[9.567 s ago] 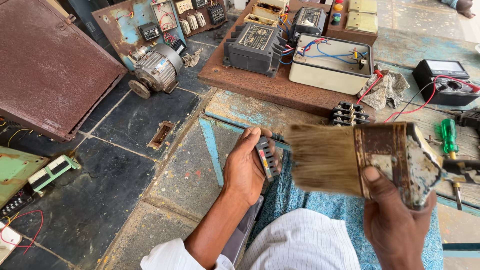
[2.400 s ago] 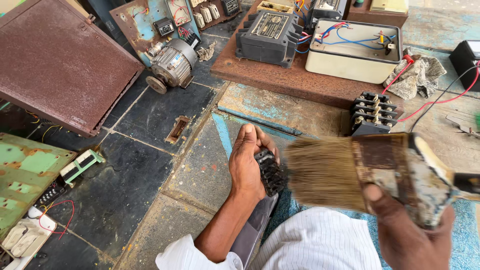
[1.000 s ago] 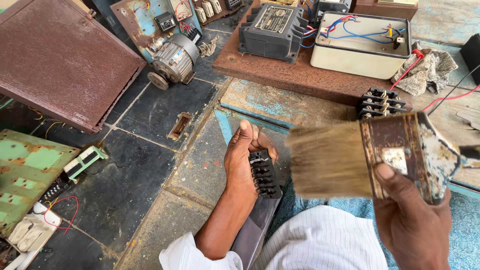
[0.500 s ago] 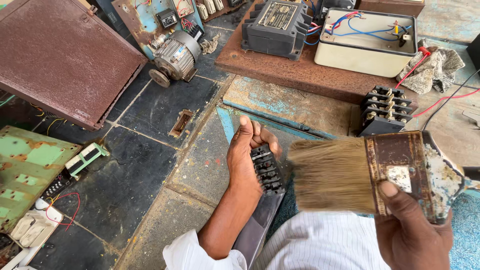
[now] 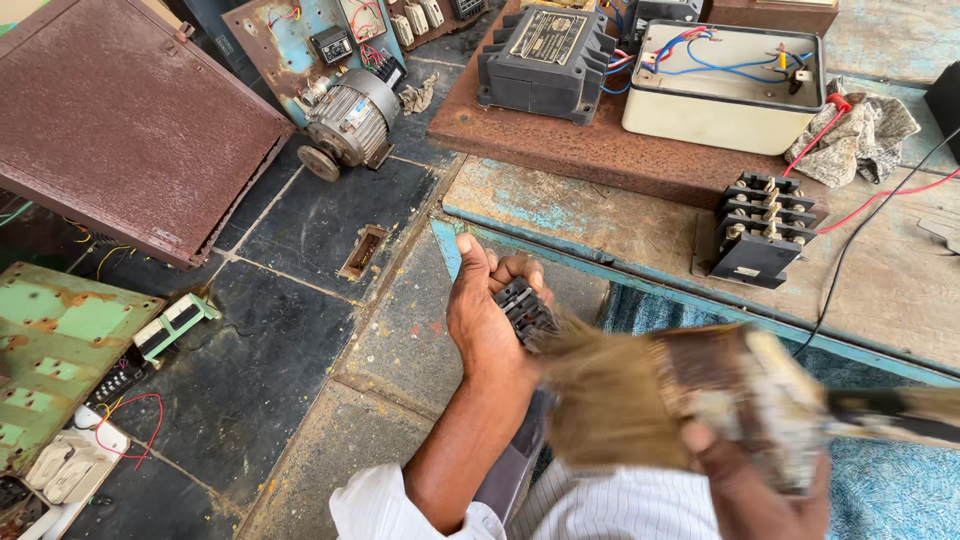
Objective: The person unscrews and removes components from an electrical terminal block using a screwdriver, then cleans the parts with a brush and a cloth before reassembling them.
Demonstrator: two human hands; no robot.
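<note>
Gripping black terminal block (image 5: 525,308) w/ left hand (image 5: 485,320) | right hand (image 5: 760,490) clamps brush (image 5: 690,400), bristles touching block | contactor (image 5: 760,230) nearby on bench (image 5: 620,220)

Dark stone floor tiles (image 5: 300,210), worn and speckled, fill the left side under even daylight. A rusty brown metal panel (image 5: 120,120) lies there, beside a flaking green one (image 5: 60,350). A worn workbench (image 5: 640,230), apparently wooden with blue paint remnants, stands right.

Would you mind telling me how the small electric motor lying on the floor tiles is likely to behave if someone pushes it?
The motor looks like solid metal, so probably heavy for its size. Its round body lies on its side, so it may roll. The casing looks stiff, not fragile.
</note>
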